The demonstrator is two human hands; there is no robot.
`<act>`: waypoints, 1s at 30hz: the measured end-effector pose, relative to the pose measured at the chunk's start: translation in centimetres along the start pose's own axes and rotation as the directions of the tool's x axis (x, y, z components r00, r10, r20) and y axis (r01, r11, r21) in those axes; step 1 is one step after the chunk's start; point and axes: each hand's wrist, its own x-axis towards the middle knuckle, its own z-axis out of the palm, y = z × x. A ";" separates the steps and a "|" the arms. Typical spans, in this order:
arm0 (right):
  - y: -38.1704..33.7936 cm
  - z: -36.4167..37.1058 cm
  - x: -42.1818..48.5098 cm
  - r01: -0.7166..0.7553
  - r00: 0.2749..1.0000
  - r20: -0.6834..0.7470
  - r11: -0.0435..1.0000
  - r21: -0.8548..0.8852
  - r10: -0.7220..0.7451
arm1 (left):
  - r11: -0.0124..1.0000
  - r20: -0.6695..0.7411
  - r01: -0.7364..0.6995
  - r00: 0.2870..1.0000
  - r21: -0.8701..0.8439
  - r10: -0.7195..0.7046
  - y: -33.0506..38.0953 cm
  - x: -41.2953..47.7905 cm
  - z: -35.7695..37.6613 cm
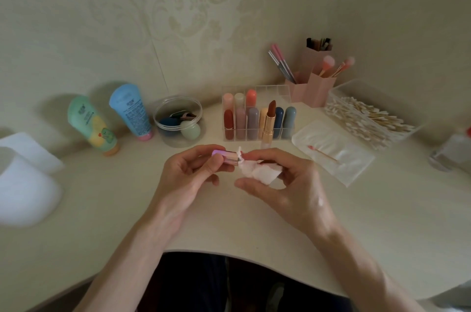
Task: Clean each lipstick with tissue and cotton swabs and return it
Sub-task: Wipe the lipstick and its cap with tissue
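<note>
Lipstick, a pink metallic tube, lay sideways above the desk, pinched in the left hand's fingers. The right hand pinched a crumpled tissue against its end. Behind, 1 uncapped brown lipstick stood upright at the clear organizer's front.

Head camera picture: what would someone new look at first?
First, the two hands in the middle: the left hand holds a shiny pink lipstick tube while the right hand pinches a crumpled tissue against its end. Behind them, an uncapped brown lipstick stands at the clear organizer of colourful tubes.
</note>
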 end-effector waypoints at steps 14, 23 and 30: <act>1.1 1.2 -0.2 0.012 1.000 -0.019 1.000 0.020 -0.011 | 0.999 -0.022 -0.028 0.999 -0.045 0.027 -0.3 0.1 0.1; 0.7 0.2 0.2 -0.226 0.967 0.182 0.938 0.264 0.181 | 0.944 0.029 -0.254 0.967 0.208 0.254 -1.3 0.0 0.3; 1.3 0.6 0.3 -0.011 1.000 -0.019 0.998 0.056 0.013 | 0.947 0.144 -0.221 0.971 0.233 0.192 -1.2 0.4 0.5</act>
